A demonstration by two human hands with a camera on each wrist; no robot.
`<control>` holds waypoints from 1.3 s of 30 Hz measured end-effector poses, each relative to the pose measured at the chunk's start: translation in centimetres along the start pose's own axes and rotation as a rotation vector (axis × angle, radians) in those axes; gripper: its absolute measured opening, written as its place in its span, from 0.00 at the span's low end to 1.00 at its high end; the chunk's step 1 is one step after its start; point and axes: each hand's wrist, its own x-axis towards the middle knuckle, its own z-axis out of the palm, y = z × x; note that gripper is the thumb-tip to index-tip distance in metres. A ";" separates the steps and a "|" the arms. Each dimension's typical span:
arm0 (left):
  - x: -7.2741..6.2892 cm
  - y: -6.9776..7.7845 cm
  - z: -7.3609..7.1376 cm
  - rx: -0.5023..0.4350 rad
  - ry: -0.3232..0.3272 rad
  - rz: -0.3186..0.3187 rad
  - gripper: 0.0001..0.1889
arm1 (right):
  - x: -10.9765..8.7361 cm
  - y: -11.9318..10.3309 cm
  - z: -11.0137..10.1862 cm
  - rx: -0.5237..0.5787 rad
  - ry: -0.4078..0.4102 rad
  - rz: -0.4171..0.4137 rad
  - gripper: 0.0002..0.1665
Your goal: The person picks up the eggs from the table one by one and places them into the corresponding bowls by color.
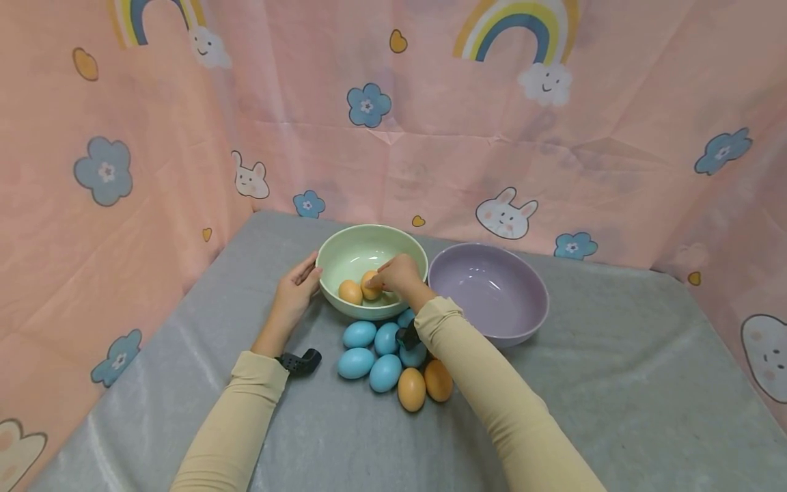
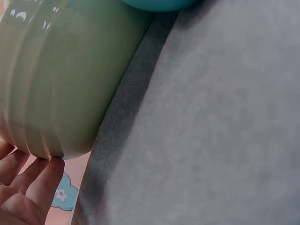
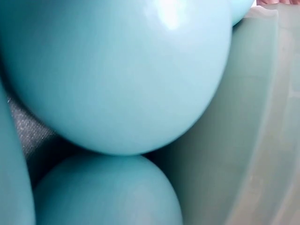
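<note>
A light green bowl point(image 1: 344, 249) stands near the back of the table. My left hand point(image 1: 296, 287) rests its straight fingers against the bowl's left outer side; in the left wrist view the fingertips point(image 2: 55, 165) touch the ridged wall. My right hand point(image 1: 398, 277) reaches over the rim into the bowl and pinches an orange egg point(image 1: 370, 287). Beside that egg, a second orange egg point(image 1: 350, 292) lies at the bottom. Several blue eggs point(image 1: 359, 335) lie in front of the bowl, some partly hidden by my right wrist. The right hand's fingers do not show in the right wrist view.
To the right of the green bowl stands a purple bowl point(image 1: 486, 287), with no eggs visible inside. Two more orange eggs point(image 1: 411, 389) lie nearest me, next to the blue ones. Grey cloth point(image 1: 615, 383) covers the table, and a pink patterned curtain point(image 1: 430, 164) hangs behind it.
</note>
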 end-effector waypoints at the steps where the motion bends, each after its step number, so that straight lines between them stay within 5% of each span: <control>1: 0.0 0.0 0.0 0.001 0.001 -0.001 0.27 | -0.2 0.0 0.0 0.002 -0.001 -0.005 0.23; 17: 0.0 -0.1 0.1 -0.001 -0.009 0.013 0.27 | -0.2 0.1 -0.1 0.032 0.011 -0.010 0.24; 24: -0.3 -0.1 -0.1 0.001 -0.010 0.012 0.27 | -0.7 0.2 0.0 0.008 0.050 -0.093 0.26; 39: -0.2 0.0 0.0 0.003 -0.018 0.027 0.26 | -5.4 0.3 -3.7 0.287 -0.097 -0.193 0.28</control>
